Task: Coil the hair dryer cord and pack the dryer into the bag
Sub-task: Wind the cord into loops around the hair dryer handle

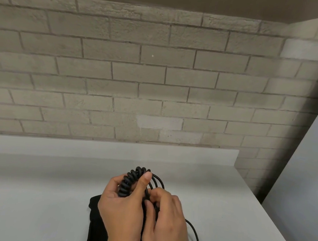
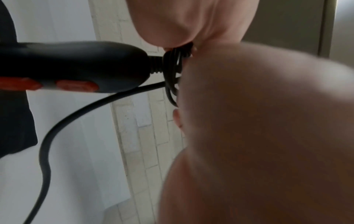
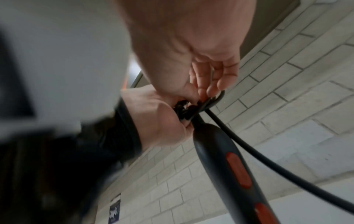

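Black cord [image 1: 128, 182], part tight spiral and part smooth loops, sat bunched between both hands above the grey table [image 1: 35, 186] that stood against the brick wall [image 1: 158, 72]. The left hand [image 1: 123, 203] curled round the spiral section, thumb pressed along its top, while the right hand [image 1: 167, 223] pinched the smooth loops just beside it, fingers bent closed on the strands. One loose length of cord arced out to the right of the right hand and dropped toward the near table edge.

Directly beneath the hands a black cloth bag [image 1: 97, 222] lay on the table, its near part hidden by the wrists.

From the head camera the dryer itself was hidden under the hands. The left-wrist camera showed its dark handle [image 2: 76, 66] with two orange buttons [image 2: 76, 86], the ribbed strain relief running straight into the gathered loops, held clear of the table. The right-wrist camera showed the same handle [image 3: 220, 159] hanging from the bundle, the right fingertips [image 3: 212, 89] closed on the strands and the left hand [image 3: 159, 118] wrapped round the coil, a dark wrist strap behind it.
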Tool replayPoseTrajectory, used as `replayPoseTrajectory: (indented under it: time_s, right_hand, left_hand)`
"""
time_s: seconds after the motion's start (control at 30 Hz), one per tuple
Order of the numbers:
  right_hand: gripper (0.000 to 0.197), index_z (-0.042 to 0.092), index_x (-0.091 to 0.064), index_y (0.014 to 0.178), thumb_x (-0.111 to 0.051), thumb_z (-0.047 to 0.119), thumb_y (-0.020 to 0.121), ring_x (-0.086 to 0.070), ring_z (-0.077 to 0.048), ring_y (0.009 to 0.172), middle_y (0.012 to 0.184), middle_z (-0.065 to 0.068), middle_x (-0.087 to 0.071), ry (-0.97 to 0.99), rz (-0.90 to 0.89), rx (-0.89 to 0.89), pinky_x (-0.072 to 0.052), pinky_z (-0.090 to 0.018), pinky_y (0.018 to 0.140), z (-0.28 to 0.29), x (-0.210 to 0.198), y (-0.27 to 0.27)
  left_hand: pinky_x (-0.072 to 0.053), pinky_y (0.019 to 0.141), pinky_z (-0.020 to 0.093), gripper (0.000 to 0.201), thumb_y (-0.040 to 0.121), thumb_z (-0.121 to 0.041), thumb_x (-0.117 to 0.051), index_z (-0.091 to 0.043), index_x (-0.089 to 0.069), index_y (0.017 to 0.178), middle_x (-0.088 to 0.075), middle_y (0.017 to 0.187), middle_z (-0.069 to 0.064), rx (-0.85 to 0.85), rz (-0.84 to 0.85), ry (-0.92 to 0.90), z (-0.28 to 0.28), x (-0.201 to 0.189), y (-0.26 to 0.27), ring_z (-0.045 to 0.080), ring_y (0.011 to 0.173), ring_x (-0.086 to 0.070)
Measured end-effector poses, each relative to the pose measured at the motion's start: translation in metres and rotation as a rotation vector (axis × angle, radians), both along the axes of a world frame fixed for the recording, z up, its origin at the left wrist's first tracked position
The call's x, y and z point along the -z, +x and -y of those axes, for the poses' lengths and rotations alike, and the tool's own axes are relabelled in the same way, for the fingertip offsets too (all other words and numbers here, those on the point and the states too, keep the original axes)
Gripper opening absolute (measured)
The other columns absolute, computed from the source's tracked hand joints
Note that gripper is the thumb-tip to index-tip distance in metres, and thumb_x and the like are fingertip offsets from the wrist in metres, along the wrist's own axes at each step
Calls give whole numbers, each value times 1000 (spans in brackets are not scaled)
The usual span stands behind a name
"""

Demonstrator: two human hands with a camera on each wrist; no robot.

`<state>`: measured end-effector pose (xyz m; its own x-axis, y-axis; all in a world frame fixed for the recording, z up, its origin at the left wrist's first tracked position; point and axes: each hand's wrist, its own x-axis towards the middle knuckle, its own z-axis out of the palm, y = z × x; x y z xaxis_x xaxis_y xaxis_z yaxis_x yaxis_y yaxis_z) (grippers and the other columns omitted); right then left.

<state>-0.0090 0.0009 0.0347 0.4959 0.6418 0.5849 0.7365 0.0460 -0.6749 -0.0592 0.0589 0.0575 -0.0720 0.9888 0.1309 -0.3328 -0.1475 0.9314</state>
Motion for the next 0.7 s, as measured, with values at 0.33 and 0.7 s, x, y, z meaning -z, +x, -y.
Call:
replayPoseTrajectory:
  time_s: [0.33,0.7]
  right_hand:
    - [21,15,-45,98,-62,15,85,-61,-16,79,76,2,-64,-337,-875,-515,-49,-41,92,23,-59,53]
    - [8,10,-49,90,-50,7,97,-35,0,32,79,-8,-53,-354,-1556,-943,-32,-12,28,19,-75,81]
  left_hand:
    - [-56,64,17,34,52,-31,-88,-25,-67,78,-73,75,-8,139,-168,241,-12,-1,-9,7,66,-70]
    - [-58,57,29,45,73,-35,-82,-45,-70,115,-72,68,6,722,-298,326,-34,-13,-28,24,50,-66]
